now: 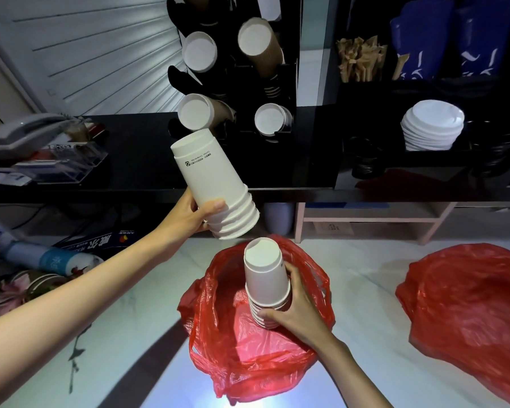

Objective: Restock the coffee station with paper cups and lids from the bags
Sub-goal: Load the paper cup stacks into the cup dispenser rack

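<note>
Counting from the head camera: two red bags lie on the pale surface, one (pixel 242 348) open in the middle and a second red bag (pixel 471 313) at the right, well apart from it. Two stacks of white paper cups are in hand. Four cup tubes show in the black dispenser (pixel 286 92), and one pile of white lids (pixel 430 125) sits to its right. Open room lies between the bags. The left hand (pixel 189 214) is closed around the rim end of a tilted cup stack (pixel 215 184) just below the dispenser. The right hand (pixel 295 307) grips an upside-down cup stack (pixel 265 275) above the open bag's mouth.
</note>
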Motion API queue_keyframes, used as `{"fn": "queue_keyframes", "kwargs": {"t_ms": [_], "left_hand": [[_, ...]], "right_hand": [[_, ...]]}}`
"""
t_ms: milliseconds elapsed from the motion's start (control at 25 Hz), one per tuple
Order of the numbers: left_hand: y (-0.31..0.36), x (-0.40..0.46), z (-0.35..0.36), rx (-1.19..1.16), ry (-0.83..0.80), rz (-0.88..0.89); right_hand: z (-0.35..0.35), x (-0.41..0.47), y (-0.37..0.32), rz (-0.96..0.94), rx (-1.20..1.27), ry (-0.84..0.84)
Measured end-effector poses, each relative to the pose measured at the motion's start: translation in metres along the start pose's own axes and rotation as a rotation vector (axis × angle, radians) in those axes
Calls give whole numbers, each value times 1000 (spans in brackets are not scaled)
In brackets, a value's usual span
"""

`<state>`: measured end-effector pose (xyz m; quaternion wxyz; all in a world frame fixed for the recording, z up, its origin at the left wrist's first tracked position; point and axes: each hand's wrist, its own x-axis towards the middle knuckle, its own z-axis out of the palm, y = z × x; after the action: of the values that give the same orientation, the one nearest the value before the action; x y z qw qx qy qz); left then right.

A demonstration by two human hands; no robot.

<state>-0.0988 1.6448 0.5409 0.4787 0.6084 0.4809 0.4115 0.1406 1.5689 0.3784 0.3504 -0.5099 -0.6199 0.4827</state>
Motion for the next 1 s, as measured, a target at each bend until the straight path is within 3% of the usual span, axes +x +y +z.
{"fn": "queue_keyframes", "kwargs": {"t_ms": [400,720,1000], "left_hand": [[3,-2,2,11,-24,18],[29,10,-6,29,-28,86],[62,30,-5,145,-29,204]], "right_hand": [[-13,-6,-25,-74,-125,-41],[-59,-6,-106,-351,-246,-33],[-86,25,-162,-548,-241,87]]}}
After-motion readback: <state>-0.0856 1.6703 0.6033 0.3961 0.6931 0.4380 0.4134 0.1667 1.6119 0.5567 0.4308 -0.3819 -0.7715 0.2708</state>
